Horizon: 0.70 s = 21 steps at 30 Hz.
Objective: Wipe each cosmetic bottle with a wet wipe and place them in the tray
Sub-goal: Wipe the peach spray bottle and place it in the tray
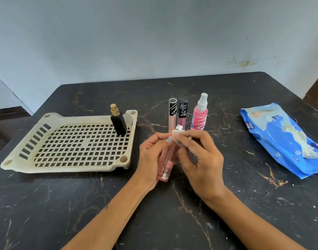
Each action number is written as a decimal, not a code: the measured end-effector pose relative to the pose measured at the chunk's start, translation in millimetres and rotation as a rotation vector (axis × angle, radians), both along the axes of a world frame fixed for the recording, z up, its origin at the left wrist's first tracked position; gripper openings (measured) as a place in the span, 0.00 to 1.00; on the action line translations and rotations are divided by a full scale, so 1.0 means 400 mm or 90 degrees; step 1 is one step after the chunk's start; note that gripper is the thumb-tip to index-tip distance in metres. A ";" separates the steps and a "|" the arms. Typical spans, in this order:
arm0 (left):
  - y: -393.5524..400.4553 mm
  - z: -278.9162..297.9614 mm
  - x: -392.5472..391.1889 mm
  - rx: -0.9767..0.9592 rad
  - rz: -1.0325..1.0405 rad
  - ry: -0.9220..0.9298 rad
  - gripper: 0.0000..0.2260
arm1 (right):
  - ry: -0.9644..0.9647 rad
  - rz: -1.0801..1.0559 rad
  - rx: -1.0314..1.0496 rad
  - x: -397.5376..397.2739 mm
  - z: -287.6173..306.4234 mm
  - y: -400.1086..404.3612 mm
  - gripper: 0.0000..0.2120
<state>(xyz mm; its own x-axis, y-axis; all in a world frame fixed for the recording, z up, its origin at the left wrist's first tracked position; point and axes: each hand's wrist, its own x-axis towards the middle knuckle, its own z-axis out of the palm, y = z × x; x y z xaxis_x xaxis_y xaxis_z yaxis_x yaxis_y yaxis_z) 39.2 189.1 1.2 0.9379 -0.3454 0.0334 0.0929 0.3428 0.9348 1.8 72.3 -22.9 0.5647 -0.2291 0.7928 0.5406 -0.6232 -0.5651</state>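
Two bare forearms reach in from the near edge of the black marble-patterned tabletop (pixel 64 204) and meet over its middle. Curled round the lower body of a slim clear bottle of pink liquid (pixel 166 164), the left hand (pixel 151 159) holds it tilted, its white cap pointing away toward the far edge. Against the upper part of that bottle, near the cap, the right hand (pixel 199 159) pinches a small folded white wet wipe (pixel 178 135) between thumb and fingertips. Just beyond the hands, near the middle of the tabletop, stand three more items upright in a close row: a pale pink tube with a clear, black-patterned cap (pixel 172 112), a pink tube with a square black cap (pixel 182 110) touching or nearly touching it, and a pink spray bottle with a white nozzle (pixel 199 114) just to their right. Toward the left edge sits a cream plastic tray with a slotted grid floor (pixel 24 166), and in its far right corner a black rectangular bottle with a gold sprayer (pixel 118 123) stands upright. Near the right edge lies a blue soft pack of wet wipes (pixel 273 139), a crumpled sheet poking from its opening.
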 end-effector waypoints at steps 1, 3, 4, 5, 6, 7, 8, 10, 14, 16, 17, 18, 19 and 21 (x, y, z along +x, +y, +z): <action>0.001 -0.003 -0.001 0.018 -0.016 -0.022 0.08 | 0.009 -0.012 0.015 0.003 0.000 -0.006 0.11; 0.002 -0.002 -0.006 0.058 -0.036 -0.050 0.10 | 0.017 -0.034 0.029 0.007 0.001 -0.014 0.11; 0.003 0.001 -0.008 0.074 -0.040 -0.052 0.11 | 0.018 -0.042 0.031 0.007 0.001 -0.016 0.11; 0.004 0.004 -0.010 0.083 -0.040 -0.046 0.10 | 0.019 -0.047 0.034 0.008 0.002 -0.016 0.12; 0.004 0.008 -0.010 0.086 -0.041 -0.033 0.10 | 0.019 -0.049 0.038 0.008 0.004 -0.016 0.12; 0.006 0.011 -0.009 0.087 -0.044 -0.020 0.09 | 0.018 -0.052 0.044 0.010 0.006 -0.016 0.12; 0.006 0.012 -0.009 0.090 -0.048 -0.009 0.10 | 0.016 -0.056 0.051 0.011 0.007 -0.018 0.12; 0.008 0.013 -0.008 0.085 -0.057 0.005 0.11 | 0.013 -0.064 0.059 0.011 0.009 -0.023 0.11; 0.007 0.011 -0.008 0.042 -0.043 0.014 0.12 | 0.015 -0.049 0.042 0.007 0.006 -0.022 0.09; 0.004 0.010 -0.008 0.027 -0.025 0.018 0.11 | 0.014 -0.030 0.051 0.007 0.006 -0.016 0.09; 0.002 0.009 -0.007 0.022 -0.014 0.025 0.10 | 0.013 -0.023 0.057 0.007 0.006 -0.014 0.09; 0.001 0.008 -0.007 0.020 -0.005 0.032 0.10 | 0.014 -0.020 0.062 0.007 0.006 -0.014 0.09; -0.001 0.007 -0.007 0.018 0.001 0.037 0.11 | 0.014 -0.019 0.065 0.007 0.005 -0.014 0.08; -0.003 0.004 -0.006 0.007 0.005 0.045 0.12 | 0.014 -0.024 0.067 0.005 0.006 -0.015 0.08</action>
